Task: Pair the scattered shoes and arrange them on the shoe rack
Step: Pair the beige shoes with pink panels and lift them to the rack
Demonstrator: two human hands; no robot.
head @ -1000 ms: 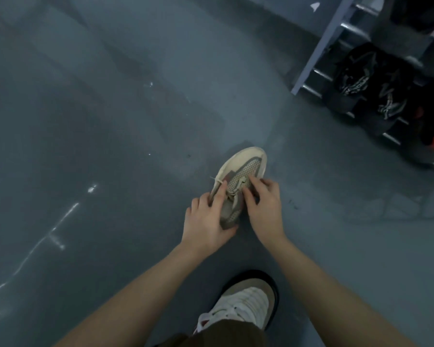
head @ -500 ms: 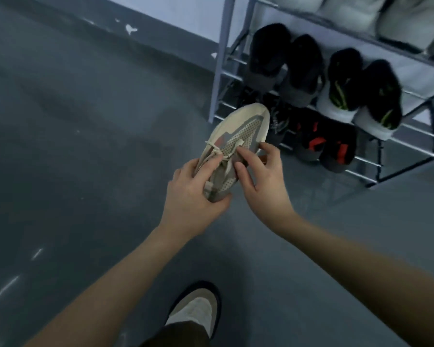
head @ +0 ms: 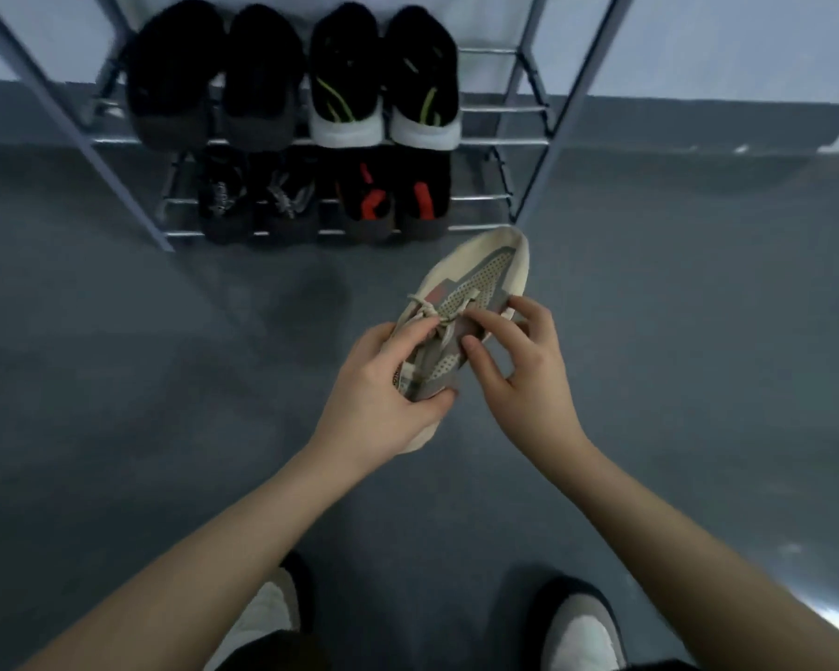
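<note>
The beige mesh sneaker [head: 461, 307] is held in the air above the grey floor [head: 165, 404], just in front of the shoe rack [head: 529, 138], toe pointing toward its right front leg. The left hand [head: 383, 394] grips its heel end with curled fingers and thumb. The right hand [head: 519, 370] pinches the upper beside the laces.

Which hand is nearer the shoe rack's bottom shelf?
Right. The right hand pinches the beige shoe at its laces, closer to the shoe rack; the left hand grips the shoe's heel end, farther back toward the person.
</note>
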